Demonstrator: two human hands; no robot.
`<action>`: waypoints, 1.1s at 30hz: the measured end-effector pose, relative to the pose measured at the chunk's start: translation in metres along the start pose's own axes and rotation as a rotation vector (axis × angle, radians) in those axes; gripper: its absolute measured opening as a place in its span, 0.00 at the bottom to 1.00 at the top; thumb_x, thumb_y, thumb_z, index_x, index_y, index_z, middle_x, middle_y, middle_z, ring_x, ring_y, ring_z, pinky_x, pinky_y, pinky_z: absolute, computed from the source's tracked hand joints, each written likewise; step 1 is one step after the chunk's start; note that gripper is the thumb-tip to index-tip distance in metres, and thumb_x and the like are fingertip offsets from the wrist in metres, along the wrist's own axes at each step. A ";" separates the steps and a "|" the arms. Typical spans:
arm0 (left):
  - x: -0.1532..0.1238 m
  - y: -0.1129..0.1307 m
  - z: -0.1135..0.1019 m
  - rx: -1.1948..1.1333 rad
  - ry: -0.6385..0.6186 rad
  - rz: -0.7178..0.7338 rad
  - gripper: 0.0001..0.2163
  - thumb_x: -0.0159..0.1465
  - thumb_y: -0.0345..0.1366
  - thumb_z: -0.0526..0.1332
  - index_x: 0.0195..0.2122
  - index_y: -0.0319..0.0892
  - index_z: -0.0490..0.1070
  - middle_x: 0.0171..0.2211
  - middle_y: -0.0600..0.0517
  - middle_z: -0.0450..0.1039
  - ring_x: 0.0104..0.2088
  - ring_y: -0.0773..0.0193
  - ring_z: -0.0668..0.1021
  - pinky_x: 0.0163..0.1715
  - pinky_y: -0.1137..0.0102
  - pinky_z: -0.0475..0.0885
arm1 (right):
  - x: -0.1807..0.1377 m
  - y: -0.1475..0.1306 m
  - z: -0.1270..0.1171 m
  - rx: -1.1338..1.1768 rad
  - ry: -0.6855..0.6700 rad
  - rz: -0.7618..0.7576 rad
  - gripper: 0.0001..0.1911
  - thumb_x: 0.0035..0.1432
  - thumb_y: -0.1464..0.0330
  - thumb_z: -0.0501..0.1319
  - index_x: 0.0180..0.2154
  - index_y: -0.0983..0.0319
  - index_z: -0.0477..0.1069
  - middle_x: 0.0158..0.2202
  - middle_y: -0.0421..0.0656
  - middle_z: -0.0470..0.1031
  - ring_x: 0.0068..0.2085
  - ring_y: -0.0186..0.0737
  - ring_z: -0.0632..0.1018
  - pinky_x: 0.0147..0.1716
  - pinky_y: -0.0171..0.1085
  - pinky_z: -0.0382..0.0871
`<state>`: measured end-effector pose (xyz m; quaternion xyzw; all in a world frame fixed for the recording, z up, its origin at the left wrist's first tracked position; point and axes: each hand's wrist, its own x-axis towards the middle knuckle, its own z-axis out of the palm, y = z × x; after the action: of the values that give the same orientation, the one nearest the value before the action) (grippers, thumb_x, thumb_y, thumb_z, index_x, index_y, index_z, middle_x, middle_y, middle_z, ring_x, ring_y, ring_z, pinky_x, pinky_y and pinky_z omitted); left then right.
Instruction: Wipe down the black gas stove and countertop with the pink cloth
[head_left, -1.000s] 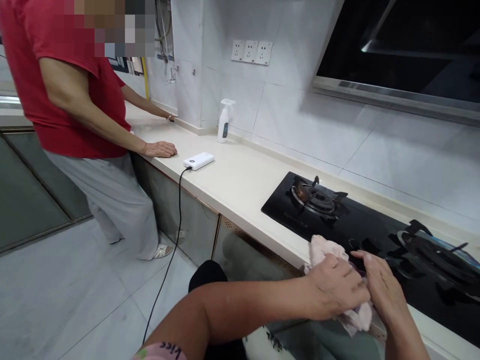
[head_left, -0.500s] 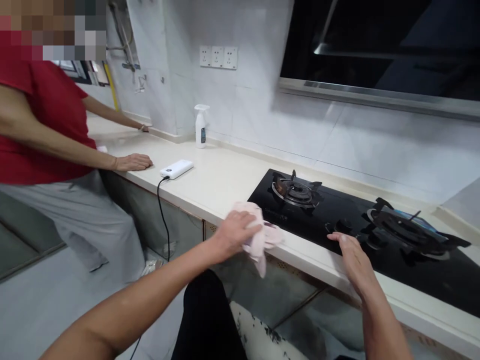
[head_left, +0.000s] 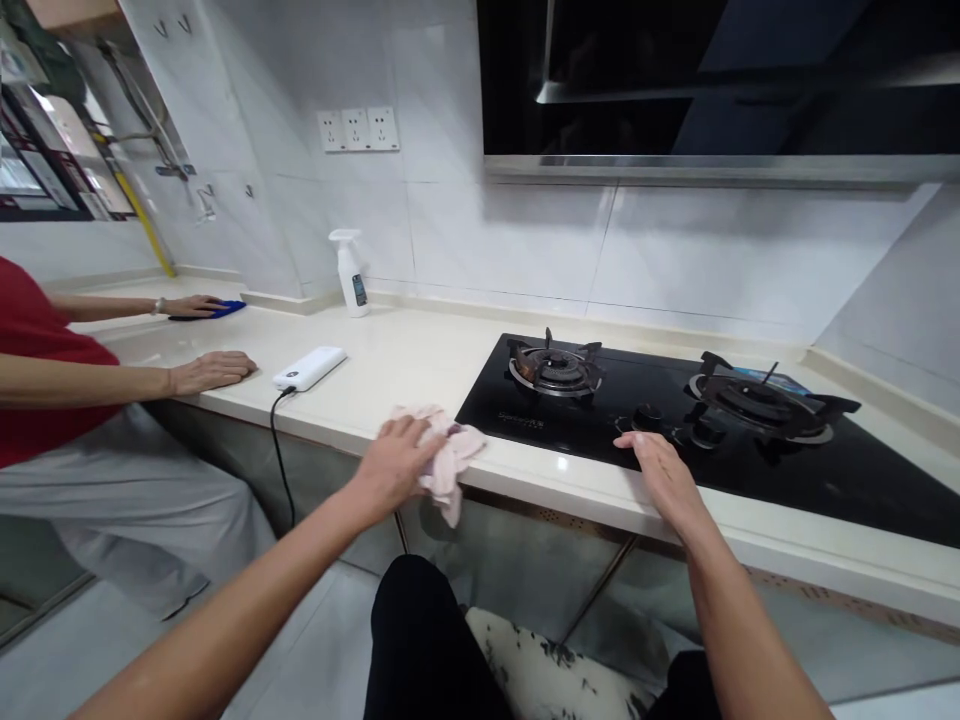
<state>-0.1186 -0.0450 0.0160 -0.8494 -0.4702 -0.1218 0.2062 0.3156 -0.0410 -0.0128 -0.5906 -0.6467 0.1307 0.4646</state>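
My left hand (head_left: 394, 462) is closed over a crumpled pale pink cloth (head_left: 448, 460) at the counter's front edge, by the front left corner of the black gas stove (head_left: 517, 425). Part of the cloth hangs down over the edge. At the front of the stove, my right hand (head_left: 660, 470) rests on the counter edge, fingers stretched out and holding nothing. Its thumb and fingertips lie just in front of the control knobs (head_left: 646, 418).
Left on the counter (head_left: 420, 345) lie a white power bank (head_left: 311, 368) with a black cable and an upright white spray bottle (head_left: 351, 275). A co-worker's hand (head_left: 196, 306) presses a blue cloth (head_left: 229, 309); their other hand lies flat. A range hood (head_left: 712, 170) hangs above.
The view has turned, so the counter items sit further left. My left hand and the pink cloth have slid left relative to the stove. A blue cloth now shows under the co-worker's far hand.
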 end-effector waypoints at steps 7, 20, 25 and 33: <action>0.085 0.167 0.001 -0.137 0.081 0.350 0.34 0.61 0.53 0.71 0.63 0.36 0.69 0.52 0.35 0.72 0.50 0.43 0.73 0.50 0.52 0.67 | -0.001 -0.006 -0.002 0.119 0.070 0.034 0.36 0.66 0.37 0.46 0.38 0.56 0.80 0.50 0.47 0.79 0.56 0.52 0.76 0.61 0.50 0.68; 0.103 0.224 0.018 -0.289 0.361 0.384 0.15 0.72 0.44 0.60 0.54 0.44 0.77 0.56 0.38 0.74 0.50 0.48 0.74 0.45 0.56 0.69 | -0.001 0.009 -0.012 0.192 0.035 0.060 0.29 0.63 0.40 0.57 0.39 0.56 0.83 0.54 0.49 0.78 0.58 0.52 0.76 0.62 0.50 0.68; 0.070 0.148 0.026 -0.272 0.380 0.273 0.15 0.71 0.42 0.62 0.56 0.46 0.77 0.58 0.40 0.76 0.55 0.48 0.76 0.54 0.54 0.71 | -0.002 0.008 -0.008 0.265 0.074 0.079 0.30 0.64 0.39 0.56 0.40 0.55 0.82 0.55 0.49 0.77 0.61 0.53 0.74 0.65 0.52 0.64; -0.001 -0.006 0.012 -0.116 0.120 -0.009 0.29 0.58 0.43 0.73 0.60 0.44 0.74 0.64 0.36 0.71 0.64 0.39 0.72 0.61 0.47 0.68 | -0.002 0.005 -0.007 0.258 0.076 0.066 0.31 0.64 0.38 0.55 0.39 0.55 0.82 0.54 0.48 0.78 0.58 0.53 0.76 0.64 0.52 0.65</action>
<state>-0.1235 -0.0373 0.0067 -0.8490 -0.4529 -0.2004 0.1840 0.3233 -0.0444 -0.0135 -0.5515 -0.5866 0.2056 0.5563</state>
